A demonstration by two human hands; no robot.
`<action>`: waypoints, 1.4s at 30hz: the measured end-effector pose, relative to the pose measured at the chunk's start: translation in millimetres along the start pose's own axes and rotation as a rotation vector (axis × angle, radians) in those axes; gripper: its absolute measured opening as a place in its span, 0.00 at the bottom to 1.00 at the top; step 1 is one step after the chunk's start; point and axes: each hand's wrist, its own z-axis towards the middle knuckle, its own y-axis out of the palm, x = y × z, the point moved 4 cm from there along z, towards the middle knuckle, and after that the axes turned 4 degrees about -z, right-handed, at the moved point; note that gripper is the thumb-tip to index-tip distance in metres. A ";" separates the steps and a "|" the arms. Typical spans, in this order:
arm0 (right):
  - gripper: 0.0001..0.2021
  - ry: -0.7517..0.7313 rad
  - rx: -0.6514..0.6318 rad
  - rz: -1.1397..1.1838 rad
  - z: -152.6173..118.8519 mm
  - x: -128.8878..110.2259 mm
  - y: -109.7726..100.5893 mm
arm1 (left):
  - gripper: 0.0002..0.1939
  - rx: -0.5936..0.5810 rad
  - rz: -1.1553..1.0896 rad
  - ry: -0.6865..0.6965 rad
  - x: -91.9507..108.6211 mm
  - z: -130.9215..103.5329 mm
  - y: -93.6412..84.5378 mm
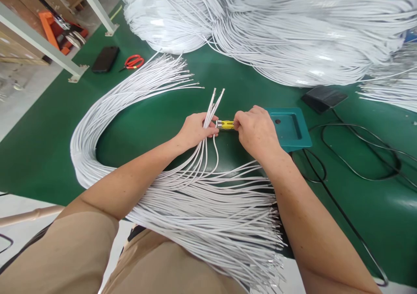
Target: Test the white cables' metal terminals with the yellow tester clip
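Observation:
Several thin white cables [203,148] pass through my left hand [195,130], whose fingers are closed around them, their tips pointing up. A small yellow tool [226,124] with a metal end lies level between my two hands, its metal end at my left fingertips. My right hand [257,131] grips the other end of this tool, fingers wrapped round it. Below my hands, a large bundle of white cables [202,207] spreads across the table's front edge and curves round on the left, its other ends lying beyond my left hand.
Large heaps of white cable [293,29] cover the back of the green table [143,129]. Red-handled scissors [133,62] and a black case [105,59] lie at back left. Right of my hand are a teal tray [304,131], a black device [324,98] and black cords [368,176].

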 end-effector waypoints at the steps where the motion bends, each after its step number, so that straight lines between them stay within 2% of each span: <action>1: 0.12 0.000 0.001 -0.005 0.0 -0.5 0.3 | 0.17 0.006 0.026 0.009 1.1 -0.2 0.0; 7: 0.11 0.003 -0.004 0.005 -0.6 -1.3 -1.7 | 0.16 0.041 0.088 0.058 2.1 -0.9 -0.2; 10: 0.09 0.050 0.068 0.022 -4.3 5.6 -7.8 | 0.17 0.041 0.064 0.050 0.8 -0.6 -0.4; 13: 0.15 0.202 0.180 -0.052 -10.8 20.1 -10.0 | 0.17 0.026 0.005 0.011 -0.5 0.1 -1.8; 15: 0.19 0.266 0.170 -0.095 -13.7 27.8 -4.9 | 0.17 0.005 -0.046 -0.024 -1.1 0.3 -4.2; 18: 0.19 0.261 0.133 -0.092 -13.8 32.2 -1.2 | 0.19 -0.011 -0.110 -0.047 0.7 -0.6 -10.9; 20: 0.18 0.251 0.154 -0.065 -13.0 30.6 -10.9 | 0.19 -0.017 -0.158 -0.029 4.5 -1.9 -15.4; 23: 0.16 0.193 0.172 0.070 -13.8 16.7 -39.0 | 0.20 -0.041 -0.247 0.028 11.9 -4.1 -18.0; 25: 0.15 0.080 0.124 0.228 -17.5 -2.8 -54.0 | 0.21 -0.057 -0.309 0.055 15.6 -5.5 -16.8; 27: 0.14 -0.106 0.011 0.354 -24.8 -29.2 -56.2 | 0.23 -0.070 -0.366 0.063 17.5 -7.1 -14.2; 29: 0.13 -0.291 -0.107 0.373 -36.4 -54.5 -45.3 | 0.25 -0.078 -0.393 0.061 18.3 -9.1 -11.5; 31: 0.12 -0.415 -0.139 0.258 -50.4 -71.1 -28.6 | 0.24 -0.076 -0.396 0.066 19.4 -11.3 -10.0; 32: 0.11 -0.426 -0.144 0.186 -57.3 -75.0 -20.3 | 0.22 -0.075 -0.392 0.069 20.0 -12.4 -9.8; 34: 0.12 -0.376 -0.169 0.066 -70.8 -76.0 -8.3 | 0.18 -0.081 -0.376 0.052 20.4 -13.8 -10.0; 37: 0.12 -0.216 -0.262 -0.013 -89.7 -70.2 -5.0 | 0.15 -0.045 -0.328 0.020 19.7 -14.8 -13.8; 42: 0.14 -0.006 -0.462 0.082 -114.3 -66.3 -12.0 | 0.16 -0.040 -0.304 0.030 20.8 -17.6 -16.3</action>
